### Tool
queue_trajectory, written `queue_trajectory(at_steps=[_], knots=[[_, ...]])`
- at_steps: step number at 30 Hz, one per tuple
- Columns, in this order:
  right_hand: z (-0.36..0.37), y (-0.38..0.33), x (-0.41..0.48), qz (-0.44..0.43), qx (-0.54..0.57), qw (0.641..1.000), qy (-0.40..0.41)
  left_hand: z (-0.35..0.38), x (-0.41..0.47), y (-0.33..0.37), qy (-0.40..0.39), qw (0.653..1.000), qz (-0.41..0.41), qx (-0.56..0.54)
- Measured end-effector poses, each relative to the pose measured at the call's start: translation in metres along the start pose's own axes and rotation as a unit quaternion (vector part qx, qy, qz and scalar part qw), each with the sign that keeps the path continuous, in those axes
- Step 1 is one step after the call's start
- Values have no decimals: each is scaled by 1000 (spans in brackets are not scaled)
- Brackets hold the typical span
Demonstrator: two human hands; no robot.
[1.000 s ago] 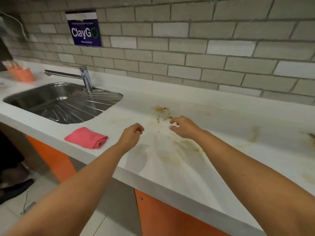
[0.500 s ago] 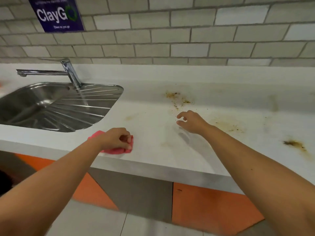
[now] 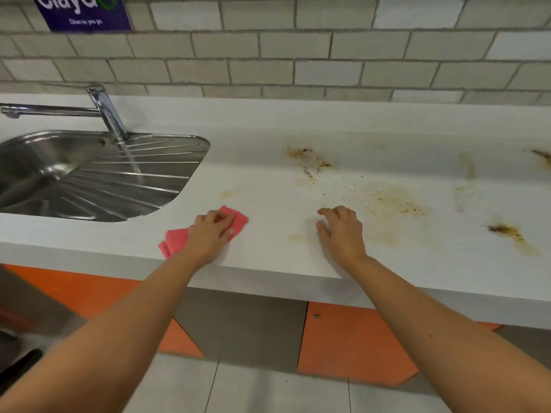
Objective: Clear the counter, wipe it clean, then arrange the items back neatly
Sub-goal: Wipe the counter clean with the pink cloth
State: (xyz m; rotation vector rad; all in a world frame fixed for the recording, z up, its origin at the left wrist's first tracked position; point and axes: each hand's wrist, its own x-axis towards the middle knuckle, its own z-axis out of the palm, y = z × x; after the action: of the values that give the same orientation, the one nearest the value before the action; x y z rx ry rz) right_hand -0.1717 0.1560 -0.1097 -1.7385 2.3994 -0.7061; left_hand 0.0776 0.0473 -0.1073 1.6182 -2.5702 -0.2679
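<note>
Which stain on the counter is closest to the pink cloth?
The small faint yellow spot just behind the pink cloth, near the corner of the sink. The speckled patch and dark brown smear lie much farther right.

Both arms are bare: the left forearm (image 3: pixel 125 332) and the right forearm (image 3: pixel 441 323) show uncovered skin along all of their visible length (the upper arms fall outside the picture). The left hand (image 3: pixel 210 234) and the right hand (image 3: pixel 341 234) are bare too, with slender fingers and nails that look trimmed short, though blur softens them. A small dark speck (image 3: pixel 430 335) sits on the right forearm; whether it is a mole or a mark cannot be told.
</note>
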Motion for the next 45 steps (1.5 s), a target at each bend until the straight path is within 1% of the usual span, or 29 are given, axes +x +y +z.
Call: queue_trajectory(at_steps=[2, 4, 6, 7, 9, 10, 11, 13, 15, 17, 21, 23, 25, 28, 29, 31, 33, 35, 37, 38, 39, 40, 42, 45], knots=[[9, 1, -9, 14, -7, 999, 30, 6, -2, 28, -35, 999, 25, 11], [12, 2, -13, 29, -5, 999, 45, 5, -5, 41, -61, 996, 70, 16], [12, 3, -15, 48, -9, 997, 56, 1, -4, 34, -55, 993, 99, 37], [12, 3, -17, 55, -11, 996, 64, 1, -4, 27, -35, 993, 101, 53], [13, 2, -20, 64, -15, 995, 77, 5, -4, 13, 18, 994, 77, 73], [14, 2, -21, 64, -19, 994, 82, 7, 0, 7, 31, 995, 57, 72], [15, 2, -21, 65, -21, 994, 88, 9, 8, 3, 31, 997, 35, 64], [16, 2, -20, 71, -25, 992, 98, 9, 32, -6, 7, 999, -6, 46], [17, 1, -20, 79, -33, 990, 109, 7, 63, -17, -10, 999, -32, 34], [19, 0, -20, 94, -37, 987, 124, 6, 91, -25, -12, 999, -39, 33], [20, -3, -19, 128, -43, 981, 137, -1, 134, -28, -21, 999, -26, 22], [20, -4, -17, 136, -49, 978, 151, -2, 145, -16, -24, 999, 15, 17], [20, -5, -17, 149, -47, 974, 165, 3, 134, 7, -38, 994, 98, 7], [20, -6, -17, 164, -43, 968, 185, 12, 80, 37, -90, 965, 247, -29], [20, -7, -17, 166, -44, 967, 190, 13, 60, 38, -99, 953, 284, -33], [19, -7, -18, 179, -45, 963, 196, 14, 45, 25, -104, 942, 317, -24], [19, -6, -19, 193, -48, 959, 203, 11, 69, 4, -82, 955, 283, -18], [20, -5, -18, 205, -51, 952, 220, 9, 117, -15, -59, 977, 204, -6], [23, -1, -18, 214, -54, 946, 238, 5, 159, -23, -42, 990, 131, 9], [23, -1, -18, 218, -51, 943, 247, 4, 172, -19, -31, 993, 114, 19], [23, -1, -17, 221, -46, 940, 255, 6, 177, -8, -25, 993, 115, 21], [23, -1, -17, 225, -41, 938, 259, 9, 173, 9, -30, 990, 134, 16], [22, -1, -18, 227, -31, 936, 267, 21, 139, 52, -56, 976, 213, -5], [18, -4, -18, 245, 17, 927, 283, 32, 58, 107, -98, 929, 355, -32]])
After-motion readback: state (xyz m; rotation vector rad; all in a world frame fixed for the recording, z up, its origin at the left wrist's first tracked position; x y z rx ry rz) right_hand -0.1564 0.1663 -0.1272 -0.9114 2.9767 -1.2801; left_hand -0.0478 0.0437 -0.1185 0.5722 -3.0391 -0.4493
